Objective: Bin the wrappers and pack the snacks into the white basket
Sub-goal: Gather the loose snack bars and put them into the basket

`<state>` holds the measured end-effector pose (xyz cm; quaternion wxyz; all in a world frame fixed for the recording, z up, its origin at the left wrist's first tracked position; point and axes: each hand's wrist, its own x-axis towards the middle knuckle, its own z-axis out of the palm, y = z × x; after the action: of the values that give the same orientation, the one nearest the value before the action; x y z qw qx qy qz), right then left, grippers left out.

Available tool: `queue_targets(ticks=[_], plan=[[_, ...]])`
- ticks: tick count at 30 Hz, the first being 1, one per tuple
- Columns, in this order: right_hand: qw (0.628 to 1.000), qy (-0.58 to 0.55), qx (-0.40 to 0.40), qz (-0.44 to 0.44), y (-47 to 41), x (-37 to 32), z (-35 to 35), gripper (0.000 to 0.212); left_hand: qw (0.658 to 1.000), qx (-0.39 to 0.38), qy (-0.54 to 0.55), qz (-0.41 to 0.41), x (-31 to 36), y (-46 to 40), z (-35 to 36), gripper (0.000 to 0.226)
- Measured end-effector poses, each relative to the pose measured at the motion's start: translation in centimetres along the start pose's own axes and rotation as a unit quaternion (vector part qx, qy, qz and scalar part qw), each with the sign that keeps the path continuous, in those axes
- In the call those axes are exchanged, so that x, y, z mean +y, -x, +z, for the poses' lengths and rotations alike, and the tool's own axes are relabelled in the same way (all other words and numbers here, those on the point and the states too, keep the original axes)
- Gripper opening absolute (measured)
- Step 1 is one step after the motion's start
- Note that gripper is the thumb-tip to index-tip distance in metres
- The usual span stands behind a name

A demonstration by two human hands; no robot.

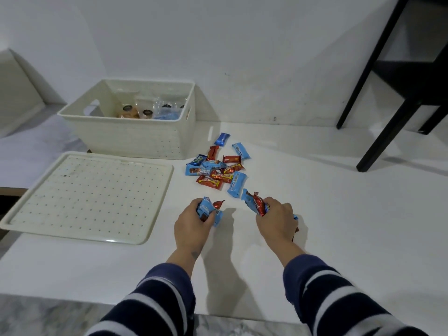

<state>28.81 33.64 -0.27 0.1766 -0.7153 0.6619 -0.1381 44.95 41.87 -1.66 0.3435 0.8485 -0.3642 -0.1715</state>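
Head view: both hands full of snack bars, packing partly done.

Far left lies the basket lid (89, 195); behind it the white basket (131, 139) already holds a few packets. A pile of snacks (218, 168) waits on the table (339, 214). Left hand (194, 221) and right hand (276, 219) each clutch several bars. No bin shows; whether any wrappers are empty is unclear.

A plain room in a home, it seems

A white tabletop (315, 214) stands against a bare, scuffed white wall (218, 44); at the table's far right corner stands black wooden furniture (397, 76), along its near edge grey marbled flooring (43, 316) shows, and a household storage basket (135, 139) with its lid (92, 197) sits at the left
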Motion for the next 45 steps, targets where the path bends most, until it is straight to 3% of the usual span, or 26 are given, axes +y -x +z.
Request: queue_targets(ticks=[15,27,33,36,39,41,45], plan=[[0.973,-0.137,0.076,-0.168,-3.3,-15.7,-8.6,0.035,0.976,0.174,0.082,0.1,5.7,-8.1,-15.7,0.04],[0.963,-0.14,0.071,-0.218,-10.2,-36.7,-4.3,0.032,0.969,0.177,0.132,0.112,2.2,-26.3,-29.0,0.033],[0.952,-0.267,-0.034,-0.15,-14.0,-47.3,0.5,0.01,0.969,0.106,0.216,0.059,-1.4,-36.6,-31.4,0.041],[0.938,-0.311,-0.099,-0.119,-15.9,-50.7,3.4,0.024,0.974,0.054,0.22,0.018,-2.9,-40.8,-30.9,0.033],[0.95,-0.259,-0.156,-0.075,-18.3,-52.1,7.4,0.006,0.988,-0.024,0.148,-0.023,-4.8,-44.0,-29.6,0.016],[0.958,-0.212,-0.185,-0.049,-19.5,-52.1,10.0,0.005,0.992,-0.073,0.09,-0.057,-6.2,-45.8,-28.1,0.021],[0.949,-0.173,-0.261,0.029,-20.9,-51.7,13.7,0.026,0.985,-0.143,0.017,-0.095,-7.9,-47.6,-26.1,0.032]])
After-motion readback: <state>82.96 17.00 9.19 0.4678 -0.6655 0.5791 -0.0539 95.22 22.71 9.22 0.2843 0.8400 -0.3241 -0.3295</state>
